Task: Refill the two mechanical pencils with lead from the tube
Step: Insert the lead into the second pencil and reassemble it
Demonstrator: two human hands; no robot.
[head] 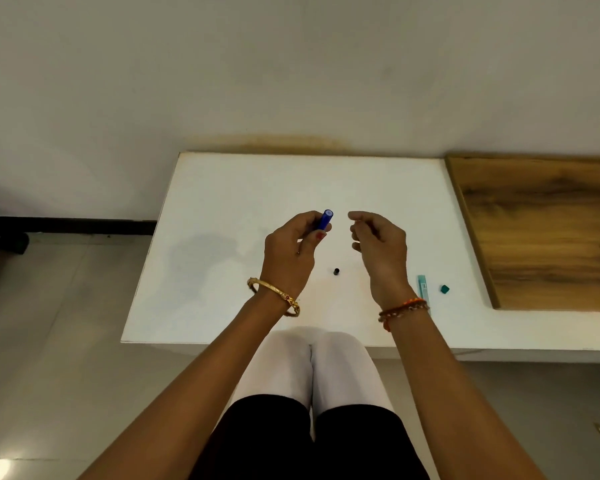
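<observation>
My left hand point(293, 249) grips a blue mechanical pencil point(325, 220) upright above the white table point(222, 202), its open top end facing me. Most of the pencil's barrel is hidden inside the fist. My right hand point(378, 244) hovers a little to the right of it with thumb and forefinger pinched together; whether a thin lead lies between them is too small to tell. A small black cap point(336, 271) rests on the table between my wrists. The teal lead tube point(423, 289) lies by my right wrist, with its green lid point(444, 289) to its right. No second pencil shows.
A wooden board point(541, 230) covers the right part of the table. The wall rises directly behind the table's far edge. My knees sit below the near edge, and tiled floor lies to the left.
</observation>
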